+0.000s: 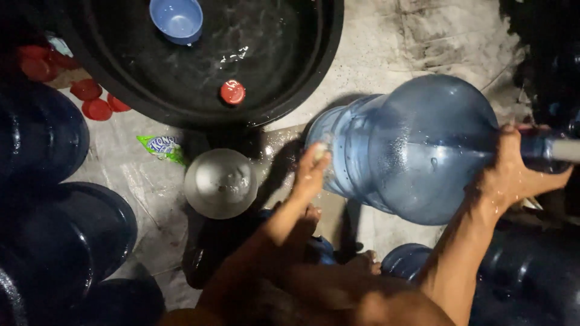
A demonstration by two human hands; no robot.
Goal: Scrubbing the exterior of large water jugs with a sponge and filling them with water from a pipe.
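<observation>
A large translucent blue water jug (417, 145) lies tilted on its side above the wet concrete floor. My left hand (311, 172) presses against the jug's base end at its left. My right hand (513, 172) grips the jug's neck end at the right, where a pale rod or hose (565, 150) meets the mouth. My bare feet and knees show below the jug. Droplets cling to the jug's wall.
A big black tub (302, 72) of water at the top holds a floating blue bowl (176, 19) and a red cap (232, 92). A steel bowl (220, 183), a green sachet (162, 147), loose red caps (90, 99) and several dark jugs (42, 136) surround me.
</observation>
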